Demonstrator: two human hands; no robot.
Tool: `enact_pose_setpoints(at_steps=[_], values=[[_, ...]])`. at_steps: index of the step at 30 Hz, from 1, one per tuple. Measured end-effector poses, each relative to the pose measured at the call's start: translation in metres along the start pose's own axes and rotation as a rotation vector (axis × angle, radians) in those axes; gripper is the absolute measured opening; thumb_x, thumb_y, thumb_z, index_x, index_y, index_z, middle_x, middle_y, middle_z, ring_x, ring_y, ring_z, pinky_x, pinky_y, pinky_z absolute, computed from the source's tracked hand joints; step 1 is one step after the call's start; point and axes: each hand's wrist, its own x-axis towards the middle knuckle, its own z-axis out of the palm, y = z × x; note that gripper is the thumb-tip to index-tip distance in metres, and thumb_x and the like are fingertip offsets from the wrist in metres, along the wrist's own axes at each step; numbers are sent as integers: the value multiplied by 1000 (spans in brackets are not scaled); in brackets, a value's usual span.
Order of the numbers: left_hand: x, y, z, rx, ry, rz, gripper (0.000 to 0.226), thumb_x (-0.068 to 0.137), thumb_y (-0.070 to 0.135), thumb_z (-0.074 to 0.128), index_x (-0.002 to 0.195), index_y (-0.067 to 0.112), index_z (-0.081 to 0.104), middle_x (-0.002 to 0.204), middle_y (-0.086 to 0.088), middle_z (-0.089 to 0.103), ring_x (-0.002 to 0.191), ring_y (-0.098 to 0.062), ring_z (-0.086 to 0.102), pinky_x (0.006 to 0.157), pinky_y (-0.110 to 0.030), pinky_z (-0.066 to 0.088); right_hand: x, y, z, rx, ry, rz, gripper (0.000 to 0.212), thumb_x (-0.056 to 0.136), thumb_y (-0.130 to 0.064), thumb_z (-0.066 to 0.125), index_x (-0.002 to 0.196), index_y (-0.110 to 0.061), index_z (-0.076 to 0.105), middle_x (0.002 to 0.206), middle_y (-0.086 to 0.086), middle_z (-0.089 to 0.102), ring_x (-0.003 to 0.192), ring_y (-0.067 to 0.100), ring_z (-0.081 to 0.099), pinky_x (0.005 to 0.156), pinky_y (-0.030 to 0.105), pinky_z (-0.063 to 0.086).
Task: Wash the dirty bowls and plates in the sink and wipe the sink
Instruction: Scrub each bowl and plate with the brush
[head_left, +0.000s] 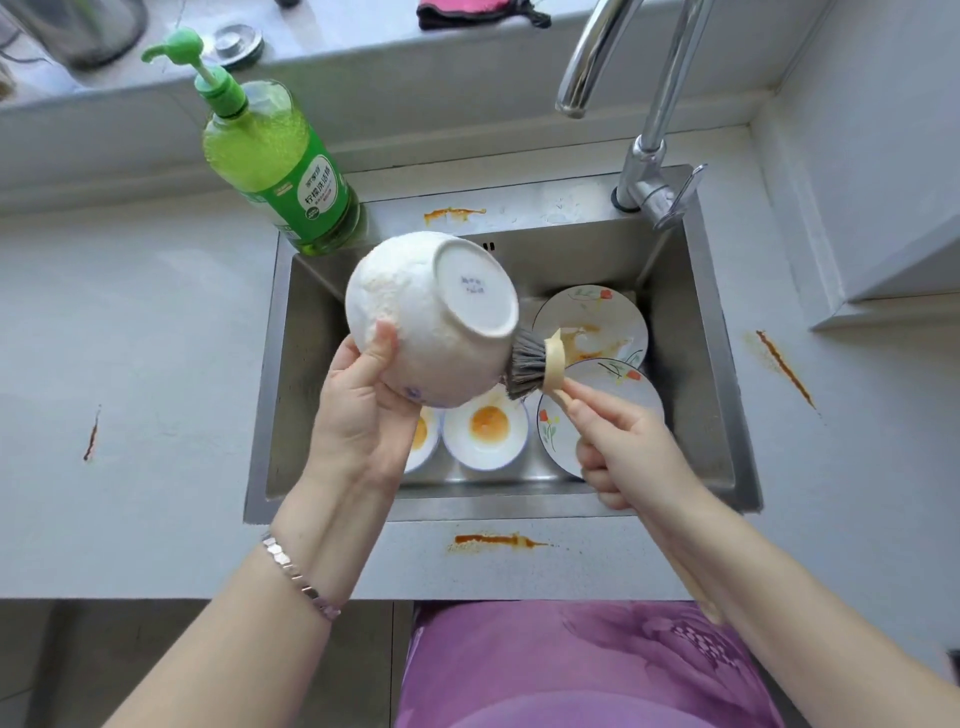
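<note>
Bowl: white bowl (431, 317), held bottom-up in the air over the left half of the sink (301, 374). Its foot ring faces the camera and its outer wall is coated in suds.
Why inverted: judged, so the outside wall is open to the bristles and foam drips into the sink, not onto the worktop (130, 338).
Brush: brush (535, 364) with grey bristles touching the bowl's lower right side, just below the foot ring. Cream head, with the handle running back toward the sink's near right.
Left hand: left hand (358, 410) grips the bowl from below, thumb lying flat on the soapy wall. The fingers pass behind the bowl and are hidden, probably hooked over the rim. Wrist is bent back and the forearm rises from the sink's near-left corner. A metal bracelet (301, 571) sits on the wrist.
Right hand: right hand (623, 441) is closed round the brush handle, fingertips close to the head. The forearm crosses the sink's near edge.
Waiting in sink: two flowered plates on the right side. The far plate (592, 322) is smeared orange and the near plate (597, 415) overlaps it. A small bowl (485, 431) with orange residue lies at the near wall, and a second is half hidden by the left hand.
Tap: tap (649, 104) at the sink's far right corner, no stream visible.
Detergent: green pump bottle (280, 166) at the sink's far left corner.
Stains: an orange streak (498, 540) on the worktop before the sink's near edge, and others on its far ledge and to its right.
Progress: judged early. One bowl is soaped and unrinsed, and wiping is not yet begun.
Risk: a sudsy bowl in a one-handed hold may slip.
</note>
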Motion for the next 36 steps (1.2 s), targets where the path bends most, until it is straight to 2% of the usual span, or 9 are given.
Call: enact_pose_setpoints(at_steps=[4,6,10,12,16,22,25,27,36], values=[[5,-11,17,21,145,33,9,88,4,56,86,13,56,86,-7,68,82,-22,65,75,-42,56,-14,0,24,-170,38,-280,39,97,-12,44,123,-40,53,38,-13,45,36,5,35,40,10,31],[4,-14,18,116,183,60,10,86,2,59,82,10,55,82,-8,67,76,-21,65,69,-40,57,-16,0,31,-287,63,-386,43,97,-16,45,112,-57,50,75,-1,72,65,10,65,62,22,53],[-1,-18,11,323,169,111,10,81,0,64,84,8,59,74,-3,70,72,-17,66,77,-38,55,0,-9,22,-415,182,-433,47,96,-21,47,97,-68,49,92,18,69,57,15,54,62,38,47],[-3,-17,8,357,145,115,11,81,-1,64,86,7,60,73,-2,71,70,-14,66,73,-33,55,9,-13,15,-400,185,-437,44,96,-21,48,98,-65,53,70,-1,70,54,16,52,59,35,46],[-9,-15,5,370,81,93,11,82,-2,61,87,8,60,66,3,71,63,-8,65,63,-24,54,18,-13,-2,-377,181,-357,35,97,-15,46,121,-39,52,31,-14,32,36,4,33,44,9,26],[1,-16,1,297,199,7,6,84,4,63,89,6,61,76,-4,69,65,-13,65,59,-23,55,3,17,0,-381,101,-254,35,96,-20,47,114,-49,56,61,10,65,49,19,46,77,34,52],[3,-25,-4,290,246,-75,7,85,5,62,92,5,62,82,-7,68,72,-17,64,64,-26,56,-4,14,4,-383,63,-287,35,96,-17,46,119,-43,52,37,-16,38,37,5,31,53,8,34],[1,-31,-7,326,239,-118,14,85,4,62,99,3,62,84,-8,68,76,-19,64,67,-28,54,-1,5,8,-398,66,-298,36,97,-17,45,117,-45,50,34,-17,38,36,4,31,43,8,25],[9,-16,-25,419,114,-98,22,81,4,63,103,2,61,76,-2,72,64,-10,68,57,-24,55,31,28,2,-413,145,-109,32,97,-21,46,125,-33,56,35,-12,22,43,8,19,58,20,28]])
